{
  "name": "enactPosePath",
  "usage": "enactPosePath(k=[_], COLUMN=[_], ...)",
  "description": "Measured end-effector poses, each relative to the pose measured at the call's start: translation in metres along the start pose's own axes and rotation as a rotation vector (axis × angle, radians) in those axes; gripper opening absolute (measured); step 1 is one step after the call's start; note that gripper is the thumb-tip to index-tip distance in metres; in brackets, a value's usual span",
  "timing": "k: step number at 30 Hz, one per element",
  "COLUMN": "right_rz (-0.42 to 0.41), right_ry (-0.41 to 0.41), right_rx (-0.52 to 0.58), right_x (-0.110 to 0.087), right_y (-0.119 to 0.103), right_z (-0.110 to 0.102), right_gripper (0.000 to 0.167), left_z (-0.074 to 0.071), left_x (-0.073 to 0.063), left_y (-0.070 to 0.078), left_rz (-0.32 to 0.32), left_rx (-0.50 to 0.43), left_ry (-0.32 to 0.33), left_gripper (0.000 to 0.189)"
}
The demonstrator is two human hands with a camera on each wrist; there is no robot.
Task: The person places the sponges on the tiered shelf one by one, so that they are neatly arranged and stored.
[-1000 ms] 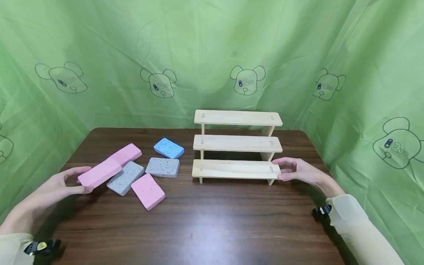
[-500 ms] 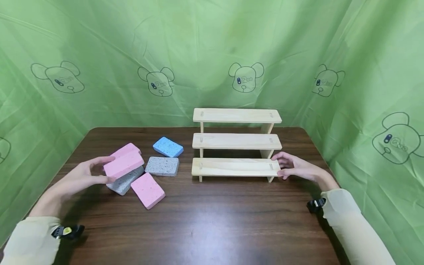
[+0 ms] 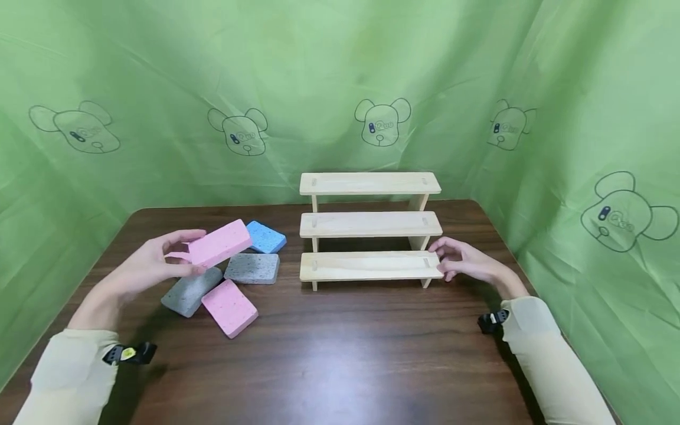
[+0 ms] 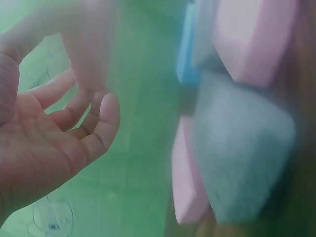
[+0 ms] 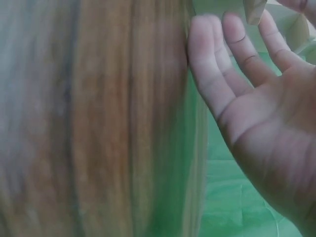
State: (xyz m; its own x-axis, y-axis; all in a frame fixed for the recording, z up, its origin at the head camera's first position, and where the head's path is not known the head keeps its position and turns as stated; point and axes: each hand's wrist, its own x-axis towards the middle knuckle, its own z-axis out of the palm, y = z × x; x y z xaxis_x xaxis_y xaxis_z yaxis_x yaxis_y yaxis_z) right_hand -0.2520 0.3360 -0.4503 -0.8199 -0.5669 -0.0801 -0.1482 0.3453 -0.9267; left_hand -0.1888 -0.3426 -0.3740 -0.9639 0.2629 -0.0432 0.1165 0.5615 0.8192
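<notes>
My left hand [image 3: 146,265] pinches a pink sponge [image 3: 220,243] between thumb and fingers, raised over the other sponges. In the left wrist view this held sponge [image 4: 94,39] is blurred. Below it lie a grey sponge [image 3: 190,292], a second grey sponge [image 3: 252,268], a pink sponge [image 3: 230,308] and a blue sponge [image 3: 265,237]. Another pink sponge [image 4: 190,173] shows in the left wrist view, mostly hidden in the head view. My right hand [image 3: 470,262] holds the right end of the lowest board of a three-tier wooden stand [image 3: 369,265], fingers behind and thumb in front.
The dark wooden table [image 3: 329,354] carries everything, with the stand right of the sponges. A green curtain [image 3: 297,71] with bear-head drawings hangs around the back and sides. Each wrist wears a black strap [image 3: 130,353].
My left hand has carried the pink sponge rightward and up, from the left side of the pile to over its back part. The right hand stays at the stand's end.
</notes>
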Motion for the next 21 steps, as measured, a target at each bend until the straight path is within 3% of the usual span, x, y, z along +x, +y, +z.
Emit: enactPosePath(k=[4, 10, 13, 21], right_rz=[-0.002, 0.067, 0.078, 0.089], right_ry=[0.029, 0.030, 0.024, -0.031], right_rx=[-0.044, -0.033, 0.001, 0.081], right_x=[0.002, -0.001, -0.001, 0.000], right_y=[-0.005, -0.004, 0.000, 0.001], right_z=[0.002, 0.001, 0.001, 0.000], right_gripper=[0.040, 0.041, 0.041, 0.041], left_z=[0.006, 0.024, 0.033, 0.048], left_x=[0.012, 0.031, 0.040, 0.065], left_y=[0.018, 0.044, 0.055, 0.086], left_rz=[-0.013, 0.009, 0.034, 0.147], left_rx=[-0.033, -0.059, -0.100, -0.100], left_ry=[-0.022, -0.017, -0.032, -0.057], left_gripper=[0.077, 0.078, 0.077, 0.072])
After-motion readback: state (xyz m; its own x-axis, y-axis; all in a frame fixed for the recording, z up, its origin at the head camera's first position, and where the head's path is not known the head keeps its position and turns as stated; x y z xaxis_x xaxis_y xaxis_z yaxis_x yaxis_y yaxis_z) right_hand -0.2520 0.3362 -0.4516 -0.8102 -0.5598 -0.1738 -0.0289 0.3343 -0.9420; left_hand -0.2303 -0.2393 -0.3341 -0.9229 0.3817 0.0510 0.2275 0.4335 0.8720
